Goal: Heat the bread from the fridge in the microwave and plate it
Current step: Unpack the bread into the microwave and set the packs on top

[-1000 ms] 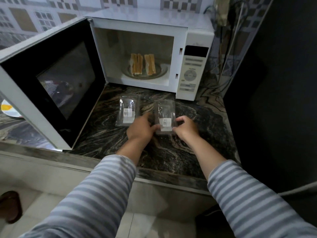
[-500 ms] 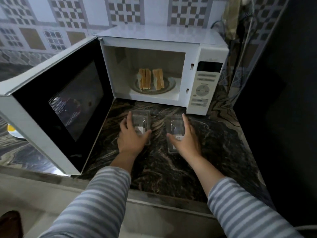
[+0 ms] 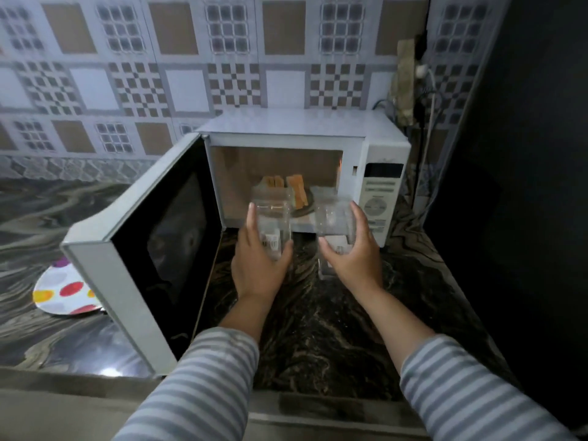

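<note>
Both clear plastic containers have come up off the tabletop [image 3: 334, 329] since a moment ago, when the hands were just closing over them flat on the dark marbled stone; they are now held in the air in front of the open microwave [image 3: 305, 173].

The left hand [image 3: 257, 265], at the centre of the frame, has its fingers [image 3: 251, 218] wrapped around the left clear container [image 3: 273, 218], thumb on one side and fingers on the other, a small white label showing through the plastic near the palm. The right hand [image 3: 353, 259], just right of centre, grips the right clear container [image 3: 334, 214] the same way, fingers curled along its right edge. The two containers sit side by side and a little apart, both tilted up toward the oven cavity. Both sleeves are grey-and-white striped.

The bread [image 3: 288, 189] stands inside the microwave, slices on edge in two groups on the glass turntable [image 3: 310, 205], partly seen through the lifted plastic. The microwave door [image 3: 152, 249] hangs wide open to the left, its dark window facing the viewer. The control panel [image 3: 378, 198] with its dial is at the right of the oven.

At the lower left of the frame, half tucked behind the door, a white plate with coloured dots [image 3: 60, 294] lies on the tabletop. Patterned tiles [image 3: 191, 74] cover the wall across the top, and a dark panel [image 3: 525, 186] fills the right side.
</note>
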The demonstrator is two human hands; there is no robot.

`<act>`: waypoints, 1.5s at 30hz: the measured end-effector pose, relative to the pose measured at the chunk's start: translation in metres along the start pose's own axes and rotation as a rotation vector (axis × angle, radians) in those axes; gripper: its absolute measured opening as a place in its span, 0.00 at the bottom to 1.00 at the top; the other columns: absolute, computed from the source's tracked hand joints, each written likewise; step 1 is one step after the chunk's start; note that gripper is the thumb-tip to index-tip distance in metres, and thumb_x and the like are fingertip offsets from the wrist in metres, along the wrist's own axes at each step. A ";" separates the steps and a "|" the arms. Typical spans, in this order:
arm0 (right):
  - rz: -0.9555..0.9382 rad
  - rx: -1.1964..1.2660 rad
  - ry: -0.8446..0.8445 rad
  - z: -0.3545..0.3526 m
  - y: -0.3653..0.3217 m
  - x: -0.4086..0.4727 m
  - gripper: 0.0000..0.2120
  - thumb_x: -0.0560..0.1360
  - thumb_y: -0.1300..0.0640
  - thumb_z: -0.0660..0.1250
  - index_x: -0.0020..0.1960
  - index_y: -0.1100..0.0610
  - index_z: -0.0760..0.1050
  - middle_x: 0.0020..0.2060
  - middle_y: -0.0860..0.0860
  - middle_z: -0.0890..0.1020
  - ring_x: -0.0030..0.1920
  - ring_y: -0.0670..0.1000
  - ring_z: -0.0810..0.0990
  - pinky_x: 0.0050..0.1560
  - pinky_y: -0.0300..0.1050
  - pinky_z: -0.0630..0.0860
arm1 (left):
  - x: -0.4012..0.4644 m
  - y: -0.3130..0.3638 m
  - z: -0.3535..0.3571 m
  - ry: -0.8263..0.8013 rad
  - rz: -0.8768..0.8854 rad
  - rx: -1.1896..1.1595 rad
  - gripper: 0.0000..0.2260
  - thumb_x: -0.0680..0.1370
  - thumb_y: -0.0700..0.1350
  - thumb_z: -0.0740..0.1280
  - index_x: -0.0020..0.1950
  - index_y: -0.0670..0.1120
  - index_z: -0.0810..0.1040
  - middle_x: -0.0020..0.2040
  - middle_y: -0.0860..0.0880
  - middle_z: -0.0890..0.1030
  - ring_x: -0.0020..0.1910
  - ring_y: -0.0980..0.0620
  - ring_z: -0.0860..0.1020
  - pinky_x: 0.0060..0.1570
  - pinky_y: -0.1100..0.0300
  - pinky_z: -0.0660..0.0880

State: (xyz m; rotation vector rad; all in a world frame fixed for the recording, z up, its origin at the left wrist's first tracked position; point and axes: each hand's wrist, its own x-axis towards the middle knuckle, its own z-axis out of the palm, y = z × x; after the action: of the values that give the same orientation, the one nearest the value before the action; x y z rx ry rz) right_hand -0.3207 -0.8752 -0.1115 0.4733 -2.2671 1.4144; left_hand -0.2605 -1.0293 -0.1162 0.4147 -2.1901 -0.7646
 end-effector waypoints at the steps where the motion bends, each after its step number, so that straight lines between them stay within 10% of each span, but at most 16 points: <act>1: -0.027 0.000 0.027 -0.002 -0.010 0.008 0.40 0.70 0.47 0.73 0.75 0.44 0.55 0.71 0.48 0.68 0.69 0.50 0.69 0.65 0.43 0.70 | 0.009 0.006 -0.005 0.033 0.038 -0.038 0.42 0.72 0.55 0.72 0.78 0.53 0.49 0.71 0.46 0.69 0.65 0.46 0.72 0.53 0.50 0.76; 25: 0.138 -0.172 -0.175 0.022 -0.067 0.306 0.35 0.74 0.42 0.66 0.74 0.44 0.53 0.67 0.54 0.72 0.60 0.59 0.76 0.54 0.51 0.74 | 0.305 0.069 0.035 -0.217 -0.133 0.171 0.44 0.71 0.67 0.63 0.77 0.59 0.40 0.68 0.46 0.74 0.60 0.42 0.76 0.57 0.44 0.75; 38: 0.144 -0.329 -0.275 0.043 -0.060 0.324 0.41 0.72 0.33 0.63 0.77 0.41 0.45 0.75 0.54 0.63 0.71 0.62 0.65 0.66 0.58 0.69 | 0.316 0.060 0.043 -0.260 -0.163 0.271 0.50 0.67 0.75 0.60 0.75 0.57 0.32 0.71 0.47 0.71 0.67 0.40 0.72 0.63 0.38 0.69; 45: 0.140 -0.474 -0.181 0.027 -0.097 0.278 0.34 0.76 0.38 0.60 0.77 0.45 0.51 0.76 0.58 0.55 0.74 0.63 0.56 0.72 0.61 0.60 | 0.302 0.070 -0.024 -0.274 -0.039 0.250 0.38 0.77 0.63 0.59 0.79 0.48 0.44 0.74 0.43 0.66 0.70 0.40 0.68 0.66 0.44 0.68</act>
State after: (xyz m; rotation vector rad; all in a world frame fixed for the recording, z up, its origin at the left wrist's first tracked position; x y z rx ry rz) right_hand -0.5143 -0.9581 0.0961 0.3009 -2.7167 0.8680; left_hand -0.4439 -1.1385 0.1099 0.5025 -2.5542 -0.5974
